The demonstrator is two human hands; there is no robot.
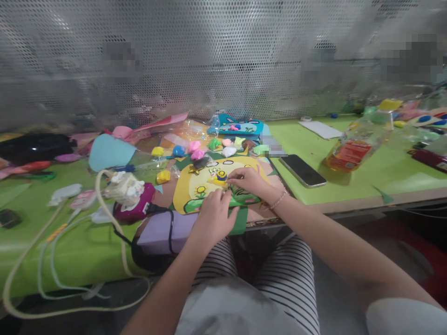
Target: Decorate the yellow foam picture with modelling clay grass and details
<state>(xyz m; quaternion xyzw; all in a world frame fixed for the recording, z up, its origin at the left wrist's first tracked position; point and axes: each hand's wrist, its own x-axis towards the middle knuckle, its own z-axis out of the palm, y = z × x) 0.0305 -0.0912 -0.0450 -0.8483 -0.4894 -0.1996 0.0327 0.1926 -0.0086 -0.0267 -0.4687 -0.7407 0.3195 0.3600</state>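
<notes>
Right grip (248, 182) has its fingertips pinched together right at the snail (220, 176), dead centre of the frame, and whether any clay sits between them, you cannot tell! Left grip (213, 211) is loose, thumb spread from the fingers, those fingers resting at the lower edge of the card (179, 191). It's a yellow one, green along the bottom, with a flower (200, 190) on its left and a star (193, 170) at upper left; the snail wears a blue shell with a yellow swirl. Just above the card, clay lumps (198, 154) in pink, blue, white, green! Lower left of it, a lilac box (153, 235) with a black cord (171, 232) across. Over to the right, a phone (303, 170), screen dark, flat on the green counter (352, 182); farther right, a red-labelled bottle (351, 153). Across the top of the frame, metal mesh (223, 46).
</notes>
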